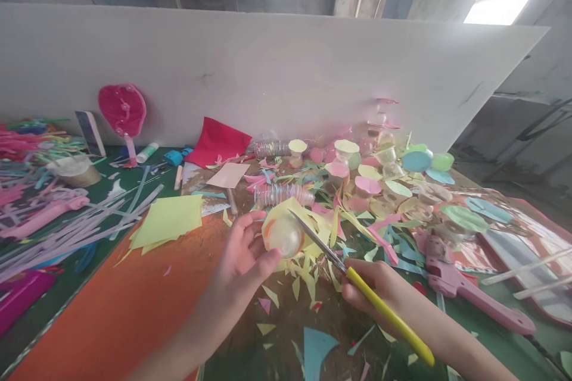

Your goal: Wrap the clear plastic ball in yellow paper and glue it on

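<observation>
Cup (285,236), clear with yellow paper (313,221) around it, sits gripped in the left hand (243,250) mid-desk. Right hand (369,286) is closed on yellow-handled scissors (357,278), blades at the paper. Scraps (357,190) beyond; glue gun (469,289) toward the right edge. No writing readable.

Pink glue gun (473,292), yellow paper sheets (168,221), pink hand fan (122,111).

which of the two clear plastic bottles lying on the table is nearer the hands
The front bottle, lying just beyond the scissors; the other bottle lies farther back by the white board.
</observation>
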{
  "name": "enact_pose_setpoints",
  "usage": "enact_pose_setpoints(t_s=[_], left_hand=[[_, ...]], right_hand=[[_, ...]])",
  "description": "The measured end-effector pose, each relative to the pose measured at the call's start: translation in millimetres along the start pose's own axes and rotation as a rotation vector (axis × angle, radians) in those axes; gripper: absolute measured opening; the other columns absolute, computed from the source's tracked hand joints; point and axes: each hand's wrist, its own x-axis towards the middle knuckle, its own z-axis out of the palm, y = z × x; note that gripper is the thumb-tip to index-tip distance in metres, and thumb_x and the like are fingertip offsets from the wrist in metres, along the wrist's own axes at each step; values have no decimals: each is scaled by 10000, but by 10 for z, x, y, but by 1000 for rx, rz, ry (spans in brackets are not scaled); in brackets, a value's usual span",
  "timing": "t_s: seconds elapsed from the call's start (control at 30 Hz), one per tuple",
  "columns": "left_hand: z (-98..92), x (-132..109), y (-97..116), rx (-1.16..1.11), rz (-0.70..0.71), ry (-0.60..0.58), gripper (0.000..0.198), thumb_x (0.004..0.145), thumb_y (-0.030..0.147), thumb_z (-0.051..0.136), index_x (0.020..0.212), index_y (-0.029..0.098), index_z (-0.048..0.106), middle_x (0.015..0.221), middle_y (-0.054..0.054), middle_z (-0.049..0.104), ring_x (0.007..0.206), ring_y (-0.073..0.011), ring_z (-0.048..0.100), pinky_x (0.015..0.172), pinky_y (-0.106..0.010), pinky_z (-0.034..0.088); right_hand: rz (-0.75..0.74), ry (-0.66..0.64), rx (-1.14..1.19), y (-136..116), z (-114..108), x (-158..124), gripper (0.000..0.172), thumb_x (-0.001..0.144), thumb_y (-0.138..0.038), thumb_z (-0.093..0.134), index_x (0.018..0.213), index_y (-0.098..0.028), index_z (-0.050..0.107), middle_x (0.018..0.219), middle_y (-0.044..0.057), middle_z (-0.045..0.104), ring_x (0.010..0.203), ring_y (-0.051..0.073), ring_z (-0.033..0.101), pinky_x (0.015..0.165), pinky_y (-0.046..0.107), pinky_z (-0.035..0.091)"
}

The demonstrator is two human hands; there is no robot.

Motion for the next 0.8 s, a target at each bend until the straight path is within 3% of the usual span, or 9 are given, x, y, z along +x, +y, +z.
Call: enact_pose_setpoints(t_s=[0.33, 0.67, 0.8], left_hand=[[34, -5, 92, -76, -25, 7, 451, 806, 389, 723, 1194, 306, 508, 1342, -63, 543, 1155, -252, 596, 884, -305, 542], [-67, 65, 45, -42, 93, -99, 465, 762, 309, 776, 1153, 297, 525, 1162, -66, 635, 1062, -230, 648, 808, -253, 531], [-18, 60, 72, -51, 93, -35, 457, 754, 329, 774, 1140, 284, 533, 1124, -60, 636, 1013, -214, 650, 788, -250, 523]], right_hand=[[-45, 24, 21, 46, 14, -24, 604, 827, -795, 402, 686, -209, 369, 625, -70, 299, 579, 104, 214, 506, 266, 167], [-76, -13, -5, -64, -30, -75, 726, 740, -906, 284, 843, -199, 415, 772, -22, 408, 673, 137, 329, 581, 255, 296], [-78, 0, -24, -63, -34, -85, 740, 744, -906, 268, 860, -195, 437, 784, -7, 437, 677, 143, 353, 591, 256, 332]])
